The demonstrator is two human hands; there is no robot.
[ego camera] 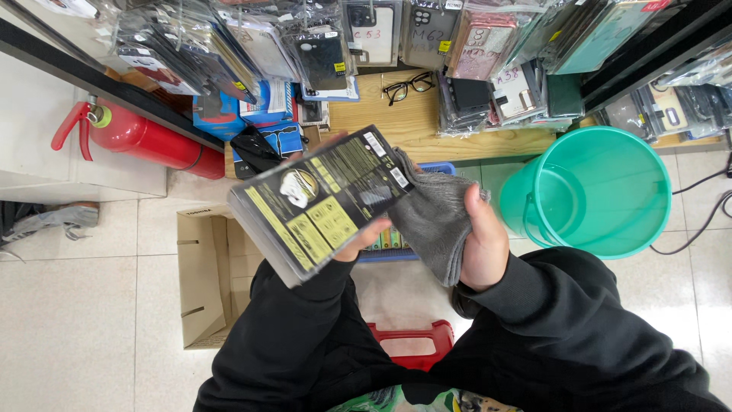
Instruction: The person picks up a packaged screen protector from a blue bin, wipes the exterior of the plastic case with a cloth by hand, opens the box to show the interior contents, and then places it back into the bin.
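Note:
My left hand (358, 243) holds a flat black-and-yellow product package (320, 202) in a clear sleeve, tilted, its printed back toward me. Only the thumb and fingertips show around its edges. My right hand (480, 244) grips a folded grey cloth (435, 221), which touches the right edge of the package. Both arms wear black sleeves.
A teal plastic bucket (602, 191) stands on the floor to the right. An open cardboard box (202, 275) sits at left, a red fire extinguisher (145, 137) beyond it. Racks of packaged phone cases (320, 46) hang above a wooden shelf holding black glasses (408, 85). A red stool (412, 339) is below me.

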